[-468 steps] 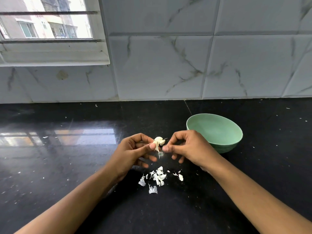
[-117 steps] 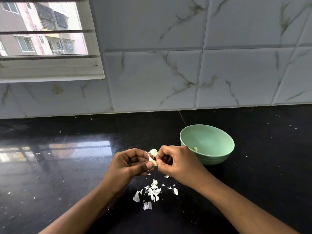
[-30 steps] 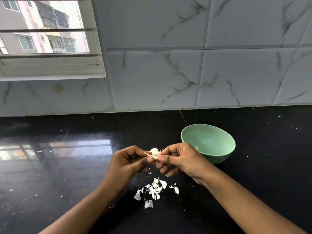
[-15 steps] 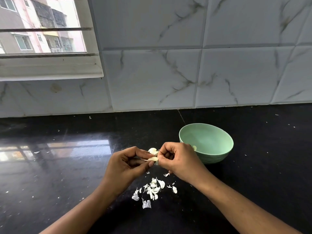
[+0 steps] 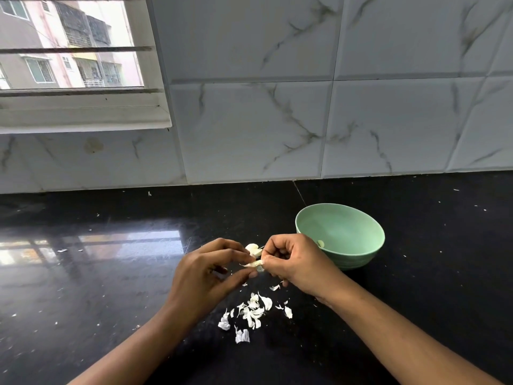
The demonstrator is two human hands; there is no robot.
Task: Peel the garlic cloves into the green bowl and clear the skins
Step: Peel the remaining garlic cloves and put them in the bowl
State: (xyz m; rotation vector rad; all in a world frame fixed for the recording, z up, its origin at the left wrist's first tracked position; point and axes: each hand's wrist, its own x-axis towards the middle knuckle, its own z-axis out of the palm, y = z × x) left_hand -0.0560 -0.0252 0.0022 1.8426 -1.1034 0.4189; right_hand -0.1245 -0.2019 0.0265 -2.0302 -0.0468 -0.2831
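Observation:
Both hands meet above the black counter, just left of the green bowl. My left hand pinches a garlic clove between thumb and fingers, with more garlic showing above it. My right hand has its fingers curled and pinches the same clove's skin at its right end. One peeled clove lies inside the bowl, partly hidden by my right hand. A heap of white skins lies on the counter below my hands.
A marble-tiled wall rises behind the counter, with a window at the upper left. Small white flecks are scattered over the counter, some near the left.
My hands stay together at the clove with only small finger shifts. The skin heap and the bowl have not moved.

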